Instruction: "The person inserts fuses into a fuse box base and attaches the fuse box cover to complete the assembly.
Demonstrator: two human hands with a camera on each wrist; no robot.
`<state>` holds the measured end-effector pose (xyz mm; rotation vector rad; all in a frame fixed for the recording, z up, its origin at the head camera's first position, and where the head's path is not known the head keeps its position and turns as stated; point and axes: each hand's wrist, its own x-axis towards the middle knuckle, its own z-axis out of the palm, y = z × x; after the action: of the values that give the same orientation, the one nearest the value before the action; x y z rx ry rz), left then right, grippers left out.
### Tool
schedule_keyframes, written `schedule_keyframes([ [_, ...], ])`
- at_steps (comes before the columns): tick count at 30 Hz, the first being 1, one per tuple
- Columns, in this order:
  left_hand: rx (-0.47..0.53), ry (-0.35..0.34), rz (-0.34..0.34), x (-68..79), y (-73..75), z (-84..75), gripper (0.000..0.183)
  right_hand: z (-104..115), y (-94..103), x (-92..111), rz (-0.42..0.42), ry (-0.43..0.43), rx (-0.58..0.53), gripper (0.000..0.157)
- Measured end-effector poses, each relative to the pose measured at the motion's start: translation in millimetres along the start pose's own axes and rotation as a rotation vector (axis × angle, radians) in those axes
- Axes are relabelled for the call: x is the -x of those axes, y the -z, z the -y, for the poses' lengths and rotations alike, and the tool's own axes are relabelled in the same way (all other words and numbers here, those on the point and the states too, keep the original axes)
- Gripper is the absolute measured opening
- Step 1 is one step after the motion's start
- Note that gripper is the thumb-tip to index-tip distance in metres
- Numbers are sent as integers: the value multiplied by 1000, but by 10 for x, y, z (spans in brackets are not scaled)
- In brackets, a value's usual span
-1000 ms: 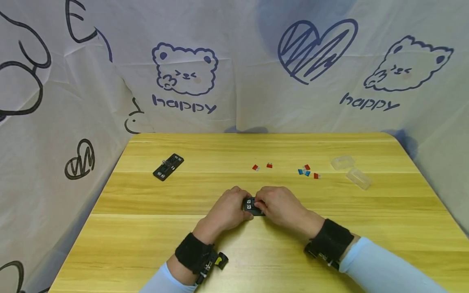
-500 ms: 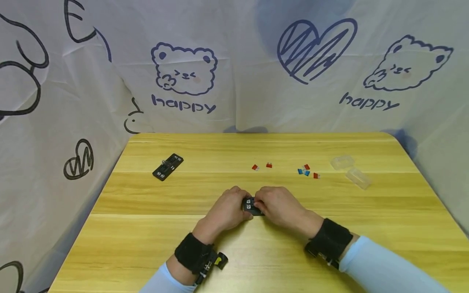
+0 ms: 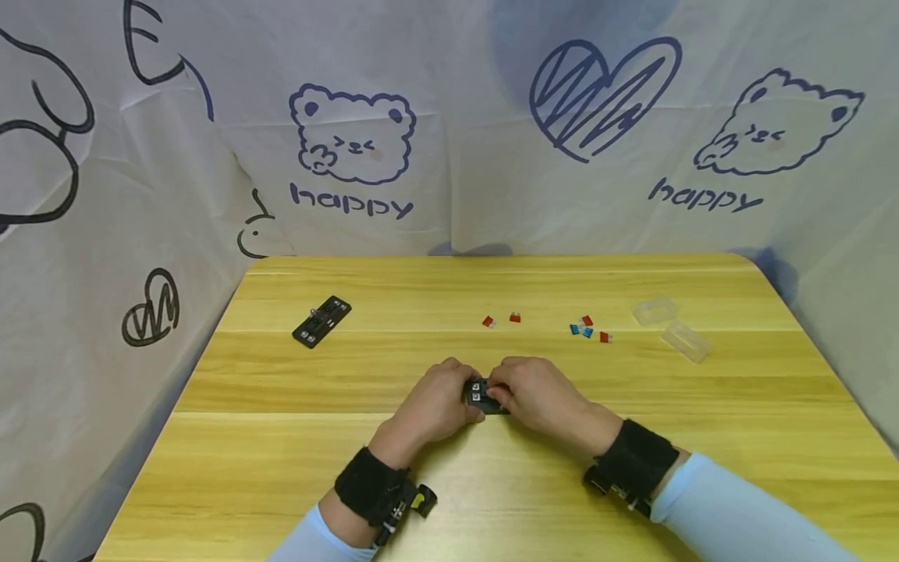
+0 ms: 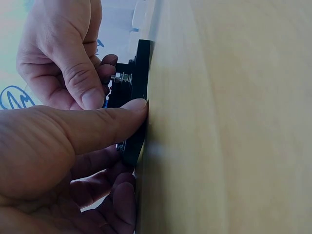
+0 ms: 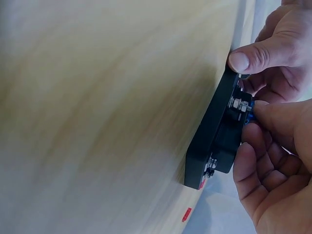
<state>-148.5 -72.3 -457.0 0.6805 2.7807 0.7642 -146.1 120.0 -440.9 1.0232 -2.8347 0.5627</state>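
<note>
A black fuse block with metal screw terminals lies on the wooden table at front centre. My left hand grips its left end, with the thumb on the near side and fingers on the far side. Over its middle, my right hand pinches a blue blade fuse between thumb and forefinger, right at the top of the block. Only a sliver of blue shows in the wrist views, since the fingertips cover the rest. In the right wrist view, the block's bolts stand out beside the pinching fingers.
A second black fuse block lies at the back left. Beyond my hands are loose red blade fuses and blue blade fuses. Two clear plastic covers lie at the back right. A printed cloth hangs behind the table.
</note>
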Motion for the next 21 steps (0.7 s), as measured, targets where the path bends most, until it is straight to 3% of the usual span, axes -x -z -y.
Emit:
schedule_keyframes([
  [21,12,-3,-11,2,-9,4,44,-5,-7,9,-6,-37,-12,8],
])
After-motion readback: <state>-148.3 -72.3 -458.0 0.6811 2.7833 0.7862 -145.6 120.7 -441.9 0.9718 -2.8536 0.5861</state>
